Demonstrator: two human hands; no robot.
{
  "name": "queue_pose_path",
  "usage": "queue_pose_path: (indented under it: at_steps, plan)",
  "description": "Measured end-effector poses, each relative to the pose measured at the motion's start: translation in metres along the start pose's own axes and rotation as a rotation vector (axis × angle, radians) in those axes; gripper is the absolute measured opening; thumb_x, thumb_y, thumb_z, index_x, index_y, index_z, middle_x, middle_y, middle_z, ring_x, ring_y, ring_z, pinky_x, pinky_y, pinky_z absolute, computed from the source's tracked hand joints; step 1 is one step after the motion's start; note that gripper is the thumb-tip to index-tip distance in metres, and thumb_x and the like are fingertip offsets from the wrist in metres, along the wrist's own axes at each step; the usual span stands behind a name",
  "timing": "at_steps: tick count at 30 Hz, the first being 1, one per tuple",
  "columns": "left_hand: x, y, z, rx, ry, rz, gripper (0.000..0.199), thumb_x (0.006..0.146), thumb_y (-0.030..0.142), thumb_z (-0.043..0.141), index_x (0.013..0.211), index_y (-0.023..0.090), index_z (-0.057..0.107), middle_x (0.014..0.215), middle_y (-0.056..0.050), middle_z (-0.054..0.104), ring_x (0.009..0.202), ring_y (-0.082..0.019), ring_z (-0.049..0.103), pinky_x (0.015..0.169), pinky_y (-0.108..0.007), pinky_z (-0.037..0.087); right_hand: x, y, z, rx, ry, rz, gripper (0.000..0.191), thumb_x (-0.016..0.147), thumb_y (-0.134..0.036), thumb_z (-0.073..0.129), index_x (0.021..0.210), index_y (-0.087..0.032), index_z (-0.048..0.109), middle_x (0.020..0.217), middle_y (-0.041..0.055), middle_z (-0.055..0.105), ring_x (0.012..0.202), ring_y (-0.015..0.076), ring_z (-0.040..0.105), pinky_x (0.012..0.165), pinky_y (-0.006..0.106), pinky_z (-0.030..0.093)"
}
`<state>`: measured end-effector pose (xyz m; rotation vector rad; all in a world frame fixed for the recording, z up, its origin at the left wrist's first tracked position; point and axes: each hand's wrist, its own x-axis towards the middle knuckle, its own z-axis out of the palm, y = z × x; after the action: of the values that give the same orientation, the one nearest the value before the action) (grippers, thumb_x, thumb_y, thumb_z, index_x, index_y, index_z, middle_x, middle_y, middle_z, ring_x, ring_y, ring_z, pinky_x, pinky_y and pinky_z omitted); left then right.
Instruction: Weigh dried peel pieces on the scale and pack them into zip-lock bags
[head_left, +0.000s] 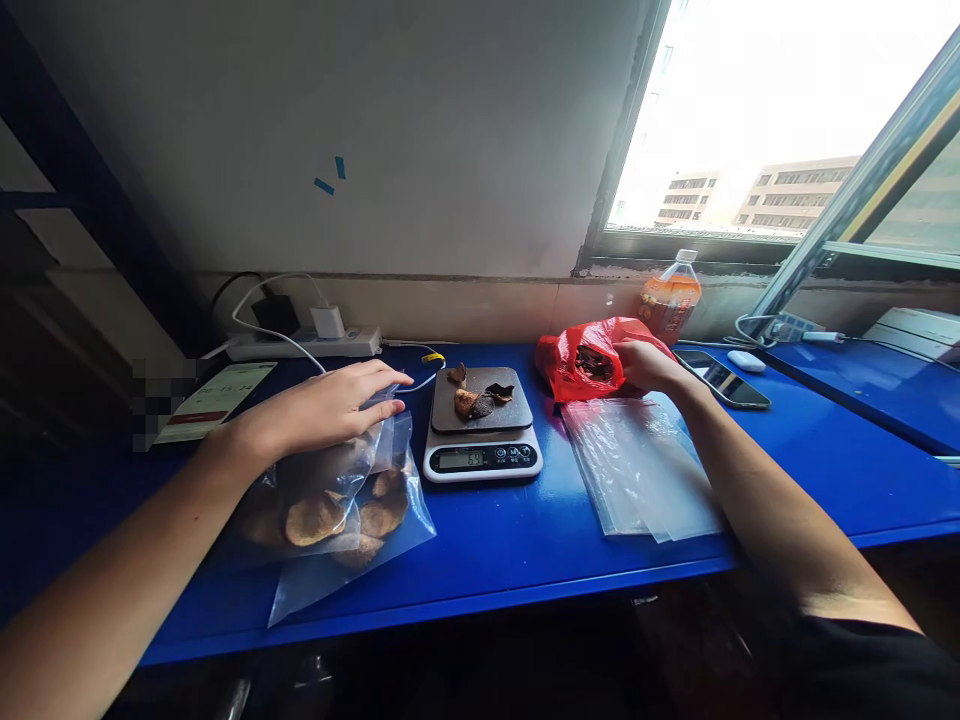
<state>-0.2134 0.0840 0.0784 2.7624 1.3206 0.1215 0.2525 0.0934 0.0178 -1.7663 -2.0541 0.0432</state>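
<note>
Nearest me, my left hand (337, 405), fingers loosely spread, lies over clear bags (352, 500) of dried slices. Beyond their near edge, the scale (484, 425) bears dark dried pieces (482, 402). My right hand (649, 367) is at the red bag (589, 360); I cannot tell its grip.

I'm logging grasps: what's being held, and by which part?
The right hand holds the red bag beside its open mouth, fingers hidden. Whether the left hand holds anything is unclear.

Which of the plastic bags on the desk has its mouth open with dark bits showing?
The red bag, at the right hand; the other bags are clear.
</note>
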Motion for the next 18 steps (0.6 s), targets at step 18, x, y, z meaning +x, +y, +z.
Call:
queue_pose_path:
  at_steps: [18]
  plan:
    - [-0.002, 0.001, 0.0, -0.013, -0.009, 0.006, 0.054, 0.093, 0.056, 0.038, 0.135, 0.026, 0.053, 0.139, -0.005, 0.054, 0.125, -0.027, 0.052, 0.104, -0.037, 0.041, -0.01, -0.099, -0.014, 0.243, 0.727, -0.161, 0.018, 0.084, -0.024, 0.055, 0.092, -0.02, 0.07, 0.085, 0.0048, 0.072, 0.068, 0.0159, 0.064, 0.066, 0.029, 0.049]
